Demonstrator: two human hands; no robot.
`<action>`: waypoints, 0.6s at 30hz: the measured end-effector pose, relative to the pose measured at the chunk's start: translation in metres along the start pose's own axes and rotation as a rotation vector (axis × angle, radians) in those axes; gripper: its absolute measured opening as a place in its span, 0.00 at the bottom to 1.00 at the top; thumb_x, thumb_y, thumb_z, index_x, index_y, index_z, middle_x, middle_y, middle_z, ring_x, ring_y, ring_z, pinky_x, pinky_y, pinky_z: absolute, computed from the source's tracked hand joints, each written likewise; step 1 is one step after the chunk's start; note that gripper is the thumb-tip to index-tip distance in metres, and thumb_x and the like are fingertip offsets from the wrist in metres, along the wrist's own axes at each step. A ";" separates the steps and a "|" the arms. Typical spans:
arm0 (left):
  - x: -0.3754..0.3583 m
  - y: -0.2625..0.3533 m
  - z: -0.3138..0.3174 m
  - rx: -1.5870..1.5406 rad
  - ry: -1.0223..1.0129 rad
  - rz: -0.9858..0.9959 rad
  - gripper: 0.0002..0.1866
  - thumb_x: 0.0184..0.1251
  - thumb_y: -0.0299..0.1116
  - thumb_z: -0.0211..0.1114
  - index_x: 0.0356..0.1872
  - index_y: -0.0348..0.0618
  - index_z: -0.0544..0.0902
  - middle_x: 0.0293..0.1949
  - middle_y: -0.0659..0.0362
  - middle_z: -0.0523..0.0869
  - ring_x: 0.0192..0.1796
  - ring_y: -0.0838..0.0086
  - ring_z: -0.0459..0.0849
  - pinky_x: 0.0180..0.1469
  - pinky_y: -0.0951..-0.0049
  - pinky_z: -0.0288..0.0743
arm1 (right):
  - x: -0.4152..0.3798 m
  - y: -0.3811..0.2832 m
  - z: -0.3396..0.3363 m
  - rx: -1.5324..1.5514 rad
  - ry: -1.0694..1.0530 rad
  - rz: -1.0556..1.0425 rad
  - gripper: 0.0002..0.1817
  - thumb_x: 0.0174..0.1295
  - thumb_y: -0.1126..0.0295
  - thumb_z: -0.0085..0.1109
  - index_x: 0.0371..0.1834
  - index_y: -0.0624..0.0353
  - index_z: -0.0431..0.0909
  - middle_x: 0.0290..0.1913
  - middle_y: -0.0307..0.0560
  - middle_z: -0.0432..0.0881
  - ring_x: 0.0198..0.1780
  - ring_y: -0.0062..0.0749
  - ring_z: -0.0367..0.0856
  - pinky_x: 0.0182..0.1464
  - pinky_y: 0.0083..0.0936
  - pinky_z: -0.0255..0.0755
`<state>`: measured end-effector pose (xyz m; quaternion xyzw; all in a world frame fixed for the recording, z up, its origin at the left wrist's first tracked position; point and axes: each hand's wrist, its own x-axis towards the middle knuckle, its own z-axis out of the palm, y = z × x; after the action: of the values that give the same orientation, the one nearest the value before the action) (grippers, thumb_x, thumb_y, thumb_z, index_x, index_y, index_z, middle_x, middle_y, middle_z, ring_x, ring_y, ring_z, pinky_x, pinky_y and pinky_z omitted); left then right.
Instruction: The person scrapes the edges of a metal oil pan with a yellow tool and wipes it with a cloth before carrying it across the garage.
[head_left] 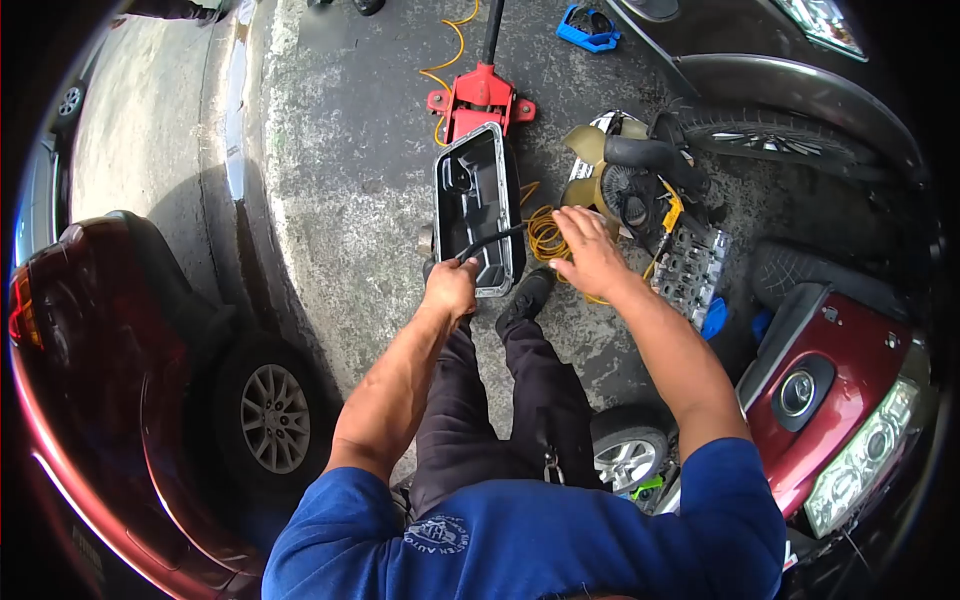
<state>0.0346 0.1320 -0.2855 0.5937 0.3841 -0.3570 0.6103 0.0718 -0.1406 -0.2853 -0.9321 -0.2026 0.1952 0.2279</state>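
My left hand [450,289] is closed around a thin black bent tube [492,241], whose exact kind I cannot make out. The tube slants up to the right over a deep black rectangular pan [507,185] with a pale metallic rim, which is in front of my feet. To the right, my right hand [590,250] is open, fingers stretched out and nothing visible in it. Its fingertips lie just right of the tube's far end, apart from it. Beyond that hand, a coiled yellow air hose [543,238] is partly covered by it.
A red floor jack [482,98] stands just beyond the pan. Engine parts, including a cylinder head [692,268], lie on the ground at right. A red car [130,400] is at left, a detached red bumper [835,350] at right, and a dark car [760,60] at upper right.
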 end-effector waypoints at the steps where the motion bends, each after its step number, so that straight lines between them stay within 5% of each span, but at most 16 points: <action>1: -0.032 0.003 0.004 0.113 0.014 0.054 0.13 0.76 0.39 0.60 0.36 0.38 0.79 0.20 0.63 0.73 0.16 0.77 0.69 0.16 0.71 0.64 | 0.003 -0.025 -0.004 0.038 0.001 -0.059 0.45 0.57 0.61 0.71 0.77 0.60 0.60 0.75 0.57 0.63 0.78 0.54 0.57 0.79 0.45 0.54; 4: -0.129 0.001 0.021 0.058 -0.062 0.107 0.14 0.77 0.36 0.59 0.37 0.34 0.83 0.21 0.65 0.77 0.18 0.79 0.70 0.22 0.72 0.63 | -0.007 -0.091 -0.011 0.178 0.161 -0.265 0.32 0.56 0.59 0.73 0.63 0.59 0.76 0.62 0.55 0.78 0.69 0.51 0.70 0.75 0.46 0.59; 6: -0.176 0.007 0.025 -0.025 -0.117 0.056 0.13 0.77 0.36 0.59 0.35 0.37 0.82 0.21 0.65 0.76 0.18 0.80 0.70 0.21 0.74 0.63 | -0.019 -0.118 -0.013 0.320 -0.028 -0.337 0.15 0.54 0.61 0.74 0.40 0.56 0.83 0.40 0.49 0.83 0.50 0.49 0.81 0.65 0.45 0.69; 7: -0.196 0.016 0.022 -0.082 -0.151 0.027 0.12 0.78 0.36 0.59 0.36 0.39 0.80 0.19 0.64 0.74 0.18 0.79 0.70 0.19 0.76 0.67 | -0.027 -0.137 -0.013 0.468 0.143 -0.289 0.12 0.55 0.65 0.74 0.26 0.55 0.78 0.28 0.45 0.79 0.37 0.48 0.81 0.51 0.44 0.73; 8: -0.203 0.016 0.013 -0.125 -0.253 0.061 0.15 0.79 0.42 0.58 0.38 0.39 0.81 0.22 0.61 0.79 0.19 0.77 0.76 0.22 0.77 0.70 | -0.036 -0.143 -0.022 0.472 0.207 -0.317 0.13 0.57 0.67 0.73 0.25 0.55 0.76 0.28 0.47 0.79 0.35 0.50 0.81 0.40 0.43 0.73; 10: -0.232 0.042 0.000 -0.280 -0.290 0.045 0.21 0.79 0.50 0.57 0.45 0.38 0.80 0.27 0.57 0.84 0.24 0.73 0.82 0.28 0.75 0.75 | -0.039 -0.152 -0.033 0.463 0.347 -0.214 0.15 0.60 0.67 0.72 0.25 0.57 0.74 0.24 0.49 0.77 0.29 0.50 0.79 0.33 0.39 0.71; 12: -0.235 0.047 -0.031 -0.368 -0.294 0.163 0.28 0.78 0.57 0.55 0.56 0.39 0.77 0.34 0.55 0.88 0.34 0.69 0.87 0.40 0.69 0.79 | -0.034 -0.146 -0.054 0.595 0.278 0.135 0.20 0.69 0.59 0.67 0.25 0.60 0.72 0.19 0.45 0.74 0.22 0.27 0.70 0.29 0.29 0.66; 14: -0.230 0.049 -0.063 -0.449 -0.032 0.344 0.22 0.78 0.51 0.59 0.53 0.41 0.79 0.34 0.58 0.88 0.32 0.73 0.86 0.38 0.71 0.79 | -0.022 -0.125 -0.073 0.760 0.329 0.156 0.25 0.73 0.50 0.60 0.24 0.57 0.71 0.19 0.34 0.71 0.21 0.20 0.65 0.25 0.25 0.61; 15: -0.223 0.048 -0.082 -0.451 0.113 0.404 0.16 0.77 0.45 0.61 0.51 0.42 0.80 0.32 0.60 0.86 0.31 0.75 0.84 0.36 0.74 0.78 | -0.022 -0.120 -0.088 1.197 0.139 0.288 0.24 0.73 0.46 0.58 0.25 0.51 0.69 0.18 0.30 0.67 0.21 0.17 0.64 0.24 0.24 0.60; 18: -0.182 0.031 -0.130 -0.436 0.386 0.394 0.09 0.75 0.38 0.63 0.45 0.44 0.80 0.29 0.64 0.83 0.27 0.81 0.78 0.30 0.80 0.72 | -0.030 -0.153 -0.150 1.363 0.096 0.402 0.24 0.72 0.43 0.57 0.29 0.48 0.65 0.21 0.30 0.63 0.19 0.18 0.65 0.21 0.20 0.59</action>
<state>-0.0252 0.2594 -0.1089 0.5687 0.4377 -0.0228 0.6961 0.0706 -0.0825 -0.0768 -0.6091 0.1508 0.2754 0.7283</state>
